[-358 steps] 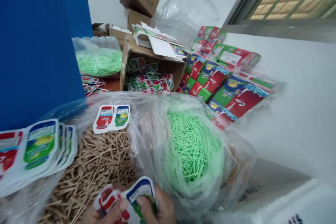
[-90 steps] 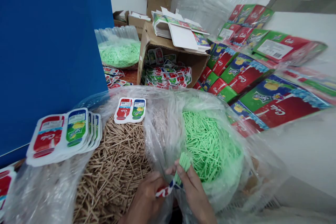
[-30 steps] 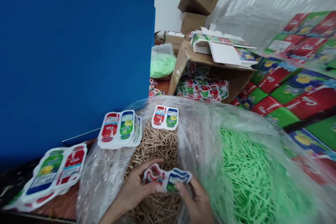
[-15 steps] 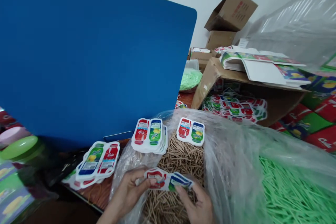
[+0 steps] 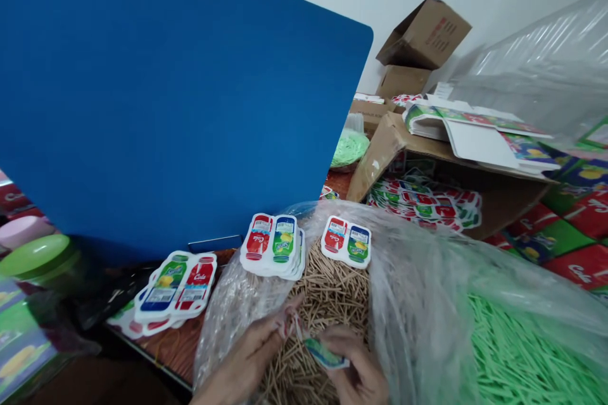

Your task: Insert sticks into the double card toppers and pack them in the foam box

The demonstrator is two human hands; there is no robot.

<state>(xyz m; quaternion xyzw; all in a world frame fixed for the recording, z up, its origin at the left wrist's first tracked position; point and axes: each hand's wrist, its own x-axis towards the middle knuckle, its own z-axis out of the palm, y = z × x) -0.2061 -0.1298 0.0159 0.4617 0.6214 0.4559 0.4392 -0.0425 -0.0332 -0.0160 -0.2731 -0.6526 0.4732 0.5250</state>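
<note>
2 hands point(image 5: 247, 357) point(image 5: 358, 376), 3 stick bags point(image 5: 223, 310) point(image 5: 427, 291) point(image 5: 350, 144)

Glossy printed card point(image 5: 317, 349), crinkly clear plastic bag point(image 5: 418, 278), matt wooden sticks point(image 5: 332, 294)

Head camera, close, downward over both hands point(image 5: 308, 361)

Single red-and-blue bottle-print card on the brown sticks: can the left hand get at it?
Probably yes. The bottle-print card lies uncovered on the brown sticks in the open clear plastic bag, just beyond the left hand, though that hand pinches a folded card.
</note>
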